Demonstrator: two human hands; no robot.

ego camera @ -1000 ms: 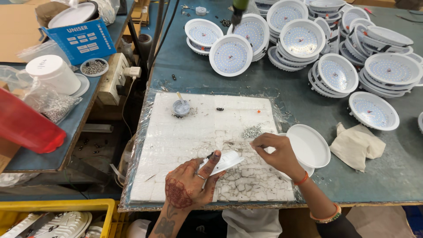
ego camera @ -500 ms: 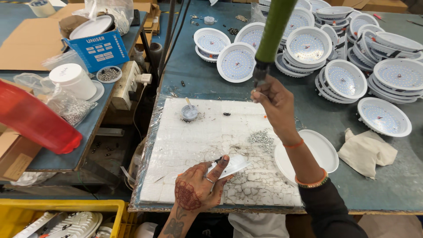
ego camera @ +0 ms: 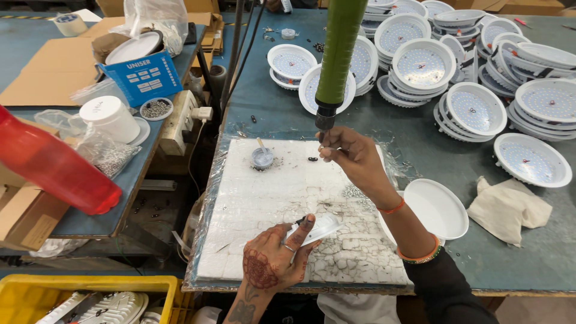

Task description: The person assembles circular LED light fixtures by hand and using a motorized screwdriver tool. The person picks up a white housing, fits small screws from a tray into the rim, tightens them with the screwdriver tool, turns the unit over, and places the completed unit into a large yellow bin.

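While left hand (ego camera: 273,261) pinches white plastic piece (ego camera: 318,228), right hand (ego camera: 351,156) grips screw under green screwdriver (ego camera: 336,60).

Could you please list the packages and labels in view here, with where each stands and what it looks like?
Blue carton: side bench at left, a box with white print, a white disc propped behind it.
Brown cardboard boxes: left edge, plain.
Clear plastic bags: side bench beside a white tub, crumpled.
No screens or signs show.
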